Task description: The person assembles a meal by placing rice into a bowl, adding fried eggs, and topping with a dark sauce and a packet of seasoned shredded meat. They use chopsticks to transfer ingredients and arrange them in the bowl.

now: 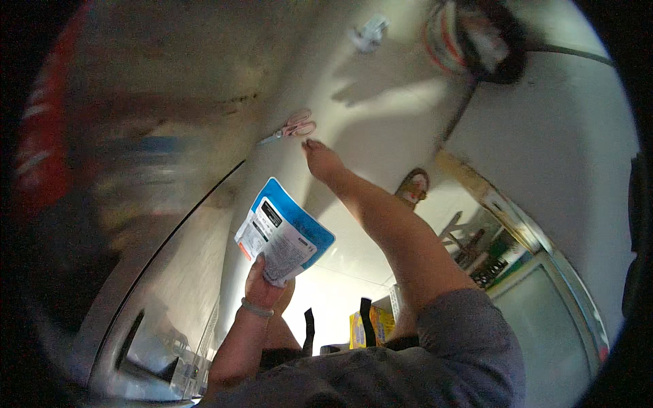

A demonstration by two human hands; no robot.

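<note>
In my left hand (pixel 264 284) is a blue and white flat pouch (pixel 289 234), gripped at its lower end with the thumb on its printed face. The pouch is tilted, its blue edge pointing up and away. My right arm reaches forward over a pale surface (pixel 272 160). Just beyond the fingertips of my right hand (pixel 321 161) lies a pair of scissors (pixel 294 126) with pink handles, its blades pointing left. A small gap seems to part those fingertips from the handles. The right fingers look loosely bent, with nothing visible in them.
A small crumpled, whitish object (pixel 371 34) lies farther out on the surface. Beyond it, at the upper right, is a blurred round container (pixel 476 41) with a dark rim. A foot in a sandal (pixel 413 186) shows below right of my arm. Near my body is a yellow package (pixel 381 325).
</note>
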